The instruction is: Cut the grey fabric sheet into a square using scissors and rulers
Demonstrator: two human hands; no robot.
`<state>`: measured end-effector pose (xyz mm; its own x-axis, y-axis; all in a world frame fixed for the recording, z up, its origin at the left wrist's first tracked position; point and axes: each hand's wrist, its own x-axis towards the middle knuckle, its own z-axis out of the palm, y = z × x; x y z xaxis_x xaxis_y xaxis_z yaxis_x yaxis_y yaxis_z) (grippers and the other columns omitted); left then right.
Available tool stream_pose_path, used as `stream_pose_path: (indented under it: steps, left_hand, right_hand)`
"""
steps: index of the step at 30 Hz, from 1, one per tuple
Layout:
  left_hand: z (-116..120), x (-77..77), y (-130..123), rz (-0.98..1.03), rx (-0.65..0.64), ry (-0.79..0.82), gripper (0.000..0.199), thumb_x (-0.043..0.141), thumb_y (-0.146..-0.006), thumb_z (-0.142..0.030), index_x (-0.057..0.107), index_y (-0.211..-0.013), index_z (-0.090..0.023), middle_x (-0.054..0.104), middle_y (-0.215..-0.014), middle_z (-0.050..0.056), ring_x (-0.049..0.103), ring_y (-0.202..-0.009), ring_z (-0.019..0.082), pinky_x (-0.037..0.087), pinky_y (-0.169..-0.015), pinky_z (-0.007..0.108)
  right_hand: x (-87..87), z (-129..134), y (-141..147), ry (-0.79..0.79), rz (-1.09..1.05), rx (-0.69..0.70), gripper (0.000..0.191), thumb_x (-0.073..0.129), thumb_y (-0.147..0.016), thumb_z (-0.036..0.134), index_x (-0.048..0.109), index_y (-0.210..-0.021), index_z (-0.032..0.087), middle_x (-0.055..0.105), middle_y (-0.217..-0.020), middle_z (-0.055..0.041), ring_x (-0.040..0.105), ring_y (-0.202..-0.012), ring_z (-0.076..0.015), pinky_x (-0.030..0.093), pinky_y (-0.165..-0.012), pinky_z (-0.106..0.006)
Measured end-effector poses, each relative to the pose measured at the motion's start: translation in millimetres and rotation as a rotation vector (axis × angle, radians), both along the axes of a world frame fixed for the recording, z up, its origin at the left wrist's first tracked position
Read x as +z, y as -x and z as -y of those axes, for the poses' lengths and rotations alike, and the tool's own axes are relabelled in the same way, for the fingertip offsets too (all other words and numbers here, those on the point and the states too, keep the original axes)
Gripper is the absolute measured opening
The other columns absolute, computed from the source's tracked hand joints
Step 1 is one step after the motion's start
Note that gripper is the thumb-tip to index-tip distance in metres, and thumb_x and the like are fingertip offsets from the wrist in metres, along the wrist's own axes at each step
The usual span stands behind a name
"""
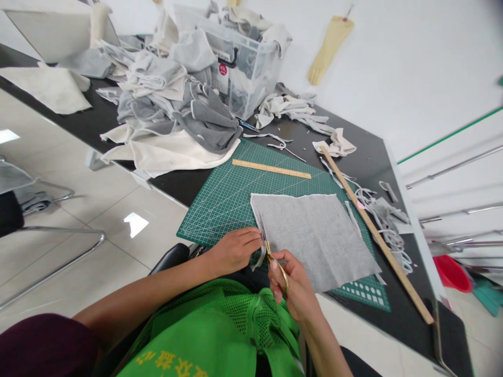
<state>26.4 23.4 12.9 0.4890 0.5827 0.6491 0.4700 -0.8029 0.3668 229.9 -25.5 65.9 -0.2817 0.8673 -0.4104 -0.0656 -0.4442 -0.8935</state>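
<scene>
A black table [365, 157] holds a green mat [220, 204]. On the mat lies soft, floppy grey cloth [314, 235]. The left hand [236, 248] pinches its near edge; the right hand [294, 285] grips gold scissors [275, 262] there.

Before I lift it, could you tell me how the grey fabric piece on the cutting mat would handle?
The grey fabric piece probably flops: its cut edge droops by the left hand. It looks thin and light, lying flat on the cutting mat.

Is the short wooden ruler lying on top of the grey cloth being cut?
No, the short wooden ruler lies on the bare green cutting mat, apart from the grey cloth.
</scene>
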Motion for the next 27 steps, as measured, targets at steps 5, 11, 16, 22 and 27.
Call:
stream_pose_path:
  steps: [5, 11, 16, 22, 27]
  left_hand:
    - [0.4, 0.9, -0.2, -0.005, -0.002, -0.016, 0.032, 0.046, -0.087, -0.001, 0.064, -0.111, -0.012, 0.071, -0.11, 0.011, 0.065, -0.119, 0.023, 0.056, -0.109, 0.039]
    - [0.4, 0.6, -0.3, -0.008, -0.015, -0.021, 0.031, 0.046, -0.089, -0.002, 0.065, -0.112, -0.011, 0.071, -0.11, 0.012, 0.065, -0.119, 0.023, 0.055, -0.11, 0.039]
    - [0.9, 2.2, 0.1, -0.007, -0.019, -0.019, 0.031, 0.044, -0.09, -0.003, 0.064, -0.112, -0.012, 0.072, -0.11, 0.011, 0.065, -0.119, 0.023, 0.057, -0.109, 0.04]
    - [1.6, 2.2, -0.1, -0.017, -0.022, 0.01, 0.031, 0.044, -0.09, -0.003, 0.063, -0.113, -0.012, 0.071, -0.111, 0.011, 0.064, -0.12, 0.023, 0.056, -0.109, 0.04]
    - [1.3, -1.0, 0.3, -0.028, -0.021, 0.018, 0.029, 0.046, -0.091, -0.004, 0.064, -0.113, -0.012, 0.07, -0.111, 0.011, 0.063, -0.121, 0.023, 0.056, -0.11, 0.04]
  right_hand:
    - [6.6, -6.6, 5.7, 0.039, -0.02, -0.01, 0.042, 0.072, -0.087, 0.061, 0.05, -0.093, 0.025, 0.05, -0.054, 0.0112, 0.037, -0.034, -0.0055, 0.027, -0.036, -0.017]
    - [10.0, -13.8, 5.5, 0.0, 0.018, 0.039, 0.042, 0.072, -0.088, 0.06, 0.05, -0.091, 0.025, 0.052, -0.054, 0.0111, 0.04, -0.033, -0.0051, 0.028, -0.037, -0.017]
    - [7.5, -17.3, 2.1, -0.009, 0.017, 0.06, 0.042, 0.072, -0.088, 0.059, 0.048, -0.092, 0.025, 0.05, -0.053, 0.0124, 0.037, -0.033, -0.0047, 0.028, -0.037, -0.017]
    - [8.3, -16.4, 0.7, -0.028, 0.043, 0.079, 0.042, 0.071, -0.089, 0.059, 0.047, -0.094, 0.025, 0.05, -0.053, 0.0125, 0.037, -0.033, -0.0048, 0.026, -0.037, -0.018]
    - [8.1, -15.9, 2.3, -0.046, 0.07, 0.098, 0.044, 0.071, -0.089, 0.061, 0.047, -0.096, 0.024, 0.048, -0.053, 0.0135, 0.037, -0.034, -0.0047, 0.025, -0.038, -0.018]
